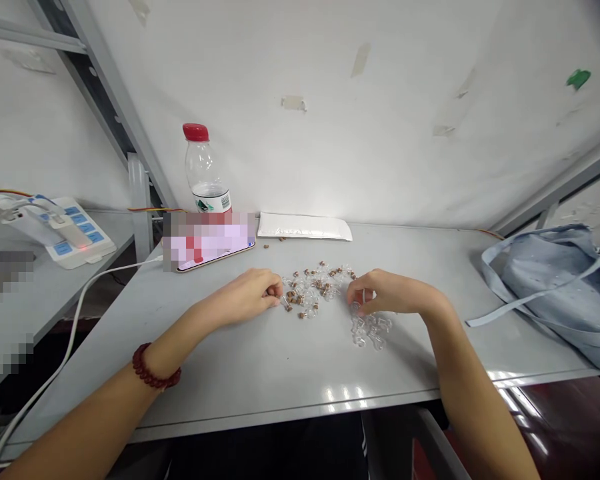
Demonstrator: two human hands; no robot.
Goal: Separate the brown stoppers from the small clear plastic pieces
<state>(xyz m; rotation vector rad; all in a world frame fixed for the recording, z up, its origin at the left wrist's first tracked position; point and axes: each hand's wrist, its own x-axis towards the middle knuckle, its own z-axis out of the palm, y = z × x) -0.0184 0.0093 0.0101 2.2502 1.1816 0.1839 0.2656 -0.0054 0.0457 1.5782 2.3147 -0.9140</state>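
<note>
The left hand [255, 293] is resting at the near-left edge of a mixed pile [307, 295], its thumb and fingertips apparently pinching a small clear piece [283, 302], with a brown bit showing just beyond it. The right hand [393, 292] is curling loosely on the other side, its fingertips hanging over the back of a second heap [367, 331] — whether they are gripping anything, I cannot tell.

The mixed pile is lying between the two hands on the grey table [260, 380], with many brown bits [325, 288] showing among its clear pieces. The second heap is sitting nearer the person, below the right hand, and is showing only clear pieces. Two stray brown bits [266, 247] are lying farther back, near the phone [215, 245] and the white packet [305, 227].

Judging by the two groups, the work is standing partway along: some clear pieces are already lying apart, while the mixed pile is remaining the larger — so a good share is probably waiting.
</note>
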